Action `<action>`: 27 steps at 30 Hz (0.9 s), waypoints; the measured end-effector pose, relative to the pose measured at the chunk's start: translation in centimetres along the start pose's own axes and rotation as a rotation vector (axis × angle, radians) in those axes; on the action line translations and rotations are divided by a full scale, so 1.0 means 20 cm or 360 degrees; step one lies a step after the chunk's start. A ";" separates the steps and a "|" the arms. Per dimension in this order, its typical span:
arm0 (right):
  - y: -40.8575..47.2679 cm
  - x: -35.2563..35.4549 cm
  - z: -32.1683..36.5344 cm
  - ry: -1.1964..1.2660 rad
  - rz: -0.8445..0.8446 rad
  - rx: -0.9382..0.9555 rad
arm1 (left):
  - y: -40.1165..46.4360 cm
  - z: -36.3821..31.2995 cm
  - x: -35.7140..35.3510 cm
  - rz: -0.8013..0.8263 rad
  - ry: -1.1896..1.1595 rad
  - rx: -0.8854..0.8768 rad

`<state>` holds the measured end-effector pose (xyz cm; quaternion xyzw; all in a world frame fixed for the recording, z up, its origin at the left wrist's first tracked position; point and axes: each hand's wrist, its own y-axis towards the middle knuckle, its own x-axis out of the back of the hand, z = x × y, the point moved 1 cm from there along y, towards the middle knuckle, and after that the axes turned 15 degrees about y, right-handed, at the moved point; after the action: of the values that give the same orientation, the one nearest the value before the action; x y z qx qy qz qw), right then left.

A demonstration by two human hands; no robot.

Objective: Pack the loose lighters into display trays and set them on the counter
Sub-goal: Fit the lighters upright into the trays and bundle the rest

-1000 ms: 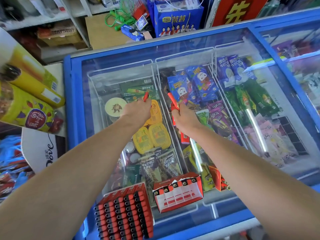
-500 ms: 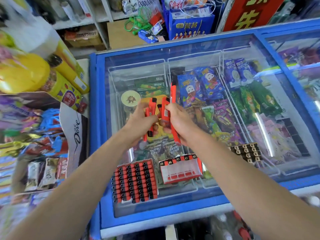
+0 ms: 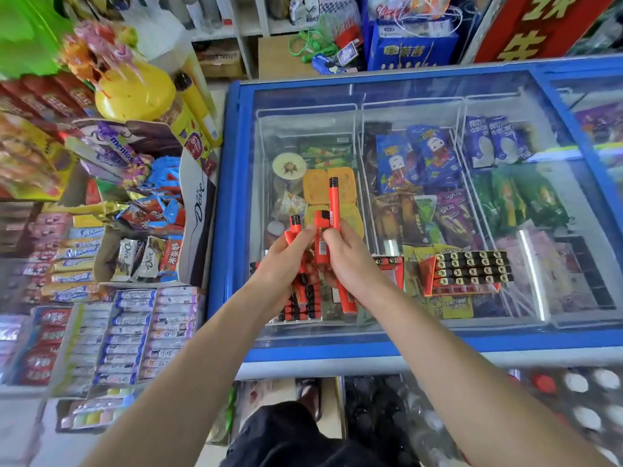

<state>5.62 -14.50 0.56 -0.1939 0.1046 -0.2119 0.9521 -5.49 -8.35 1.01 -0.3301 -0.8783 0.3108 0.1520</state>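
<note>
Two hands up over the freezer's glass lid (image 3: 404, 92), both clamped on red lighters. Left hand (image 3: 285, 264) curled round a short red lighter (image 3: 294, 227), black top up. Right hand (image 3: 350, 261) pinching a second short lighter (image 3: 322, 237) with a barcode sticker on its side; also gripping a long red stick lighter (image 3: 334, 203), upright, black tip on top, lower end sticking out below the wrist. Thumbs nearly touching over the middle lighter.

Full tray of red lighters (image 3: 300, 305) flat on the glass right under the left hand, mostly hidden. Second red tray (image 3: 391, 267) just right of the right wrist, only an edge visible, fill level unreadable. Third tray (image 3: 468, 271) further right on the glass, rows of black-and-gold tops, looks full.

Under the glass: wire baskets of ice cream, yellow tubs, blue and green wrappers; Chinese print too blurred to read.

Left of freezer: white carton marked "Dove" (image 3: 199, 203) in script, Dove bars inside, purple box reading "mentos" (image 3: 121, 150) behind it, candy rolls racked below. Blue bag (image 3: 409, 50) with yellow Chinese characters behind the freezer. Red sign (image 3: 539, 25), large yellow characters, top right.
</note>
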 end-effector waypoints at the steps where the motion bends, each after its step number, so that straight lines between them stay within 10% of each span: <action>1: -0.03 -0.01 -0.01 -0.0048 0.0054 0.0005 | -0.01 0.01 0.00 0.0001 0.0022 -0.0003; 27: -0.14 -0.16 -0.04 0.0067 0.0037 -0.0244 | -0.05 0.14 0.19 -0.0126 -0.0283 0.0093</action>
<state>1.56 -15.65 1.46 -0.2604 0.1429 -0.1963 0.9345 -10.06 -7.68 -0.15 -0.2617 -0.8912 0.3580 0.0952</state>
